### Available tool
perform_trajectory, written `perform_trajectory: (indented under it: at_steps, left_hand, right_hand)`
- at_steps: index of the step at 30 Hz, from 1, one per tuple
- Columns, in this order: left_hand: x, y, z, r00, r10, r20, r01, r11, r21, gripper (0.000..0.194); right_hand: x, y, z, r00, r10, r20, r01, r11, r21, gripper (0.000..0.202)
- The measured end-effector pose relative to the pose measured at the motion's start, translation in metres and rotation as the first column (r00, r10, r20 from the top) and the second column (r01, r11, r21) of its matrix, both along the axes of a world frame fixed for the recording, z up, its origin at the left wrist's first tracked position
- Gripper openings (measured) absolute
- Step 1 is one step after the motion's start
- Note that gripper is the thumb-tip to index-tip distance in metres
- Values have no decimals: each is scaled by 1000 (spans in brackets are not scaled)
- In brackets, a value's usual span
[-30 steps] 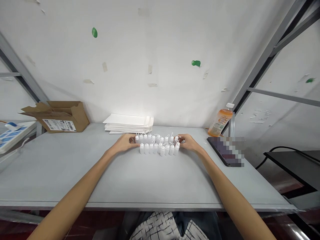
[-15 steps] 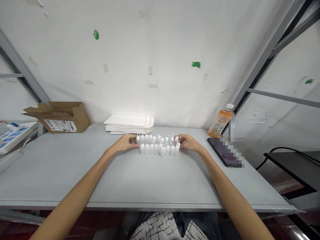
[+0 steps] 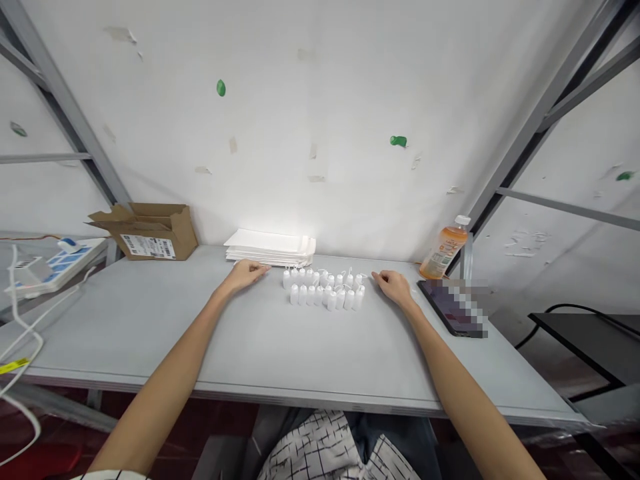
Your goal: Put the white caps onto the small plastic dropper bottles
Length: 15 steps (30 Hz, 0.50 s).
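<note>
Left grip [image 3: 245,275]: released, as far as I can see; fingers together, pointing right, just beside the left end of the rows.
Right grip [image 3: 393,287]: also released, fingertips pointing left and just apart from the right end. With one at each end, the two flank the group, a handy stance for reaching either side.
White bottles [image 3: 319,295]: mid-counter between the hands, upright in two rough rows, near and far; thin strands rise or curl at the tops, and standing probably keeps those free.
Stack of white envelopes [image 3: 267,243]: flat, beyond the left hand against the wall [image 3: 320,100], presumably to spare working room.
Phone [image 3: 445,308]: lying flat, right of the right hand.
Orange drink [image 3: 445,252]: far right, leaning, perhaps propped by the frame.
Cardboard box [image 3: 173,230]: far left, open-topped.
Counter [image 3: 320,347]: grey, carrying them all.
</note>
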<state>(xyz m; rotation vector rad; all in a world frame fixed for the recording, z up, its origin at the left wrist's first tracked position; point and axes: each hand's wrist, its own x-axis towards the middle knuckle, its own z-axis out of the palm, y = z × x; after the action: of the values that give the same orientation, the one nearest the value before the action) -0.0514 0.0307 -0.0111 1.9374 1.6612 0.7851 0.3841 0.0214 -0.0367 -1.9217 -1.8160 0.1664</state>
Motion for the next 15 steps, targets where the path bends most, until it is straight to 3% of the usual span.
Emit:
perform_trajectory:
  at_steps: [6,15]
  left_hand:
    - [11,2,-12,984,133,-121,-118,985,124,49]
    - [11,1,-10,972,131,-197,-102,983,152,44]
  right_hand:
    - [-11,-5,0,996,-68,62,68,998,2,42]
    - [-9,-4,2,993,-67,95,67,998,1,41]
